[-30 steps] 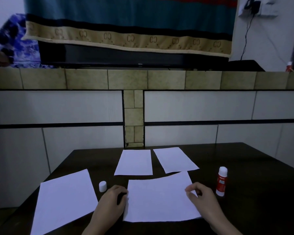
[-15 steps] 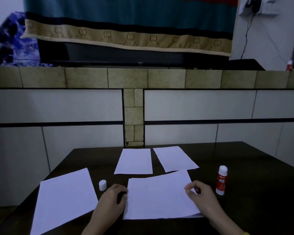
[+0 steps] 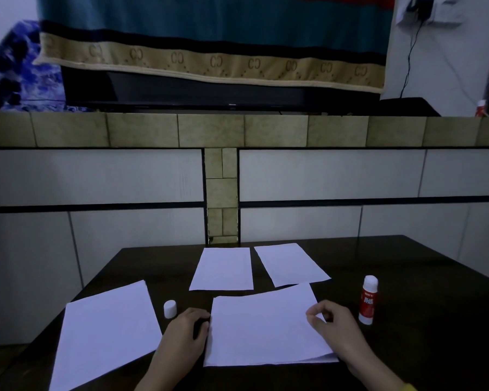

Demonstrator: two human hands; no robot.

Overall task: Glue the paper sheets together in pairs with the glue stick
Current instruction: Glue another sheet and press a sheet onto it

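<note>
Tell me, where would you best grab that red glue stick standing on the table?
Around the red body of the glue stick, coming from its near side with the right hand. It stands upright and uncapped, so a side grip avoids the exposed top.

Both hands low and near each other, forearms reaching in from the near edge.

The left hand [image 3: 185, 331] lies knuckles up, fingers curled inward toward the right hand. The right hand [image 3: 332, 324] sits opposite, its fingers [image 3: 312, 311] bent and bunched with the thumb in a pinch, wrist angled in from the right.
</note>
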